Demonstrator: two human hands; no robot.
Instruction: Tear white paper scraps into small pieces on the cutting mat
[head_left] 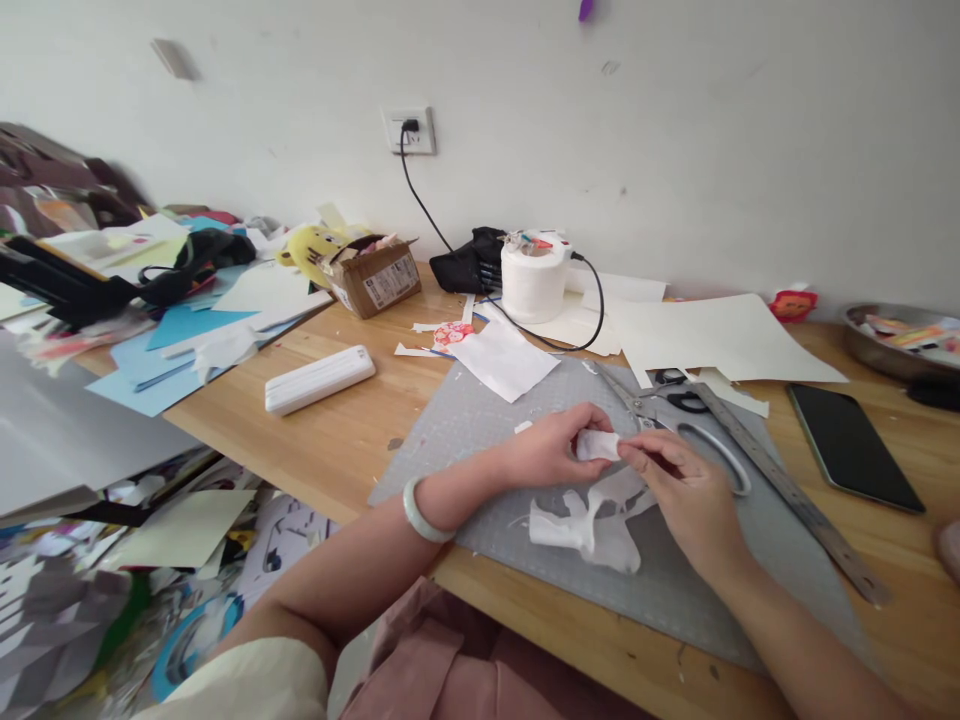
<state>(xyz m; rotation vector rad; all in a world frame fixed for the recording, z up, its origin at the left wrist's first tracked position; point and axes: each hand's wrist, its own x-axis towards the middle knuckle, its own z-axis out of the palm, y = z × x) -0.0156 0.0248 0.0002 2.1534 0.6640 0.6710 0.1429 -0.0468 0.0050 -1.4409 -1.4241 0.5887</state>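
Note:
Between my hands is a small white piece (597, 445), paper or thin cloth by its look. My left hand (555, 446) grips its left end between thumb and fingers. At its right end, the fingertips of my right hand (679, 480) pinch the edge. Just below, a crumpled white paper-like shape with several limbs (589, 530) lies on the grey cutting mat (495, 470). Behind my right hand, large scissors (637, 405) rest on the mat, one handle loop partly covered by the hand.
A steel ruler (787, 490) and a phone (855, 445) lie to the right. White paper (499, 350), a white cylindrical container (534, 280) and a cardboard box (373, 277) are at the back. A long white case (320, 380) lies left of the mat. A black cord (600, 300) crosses behind.

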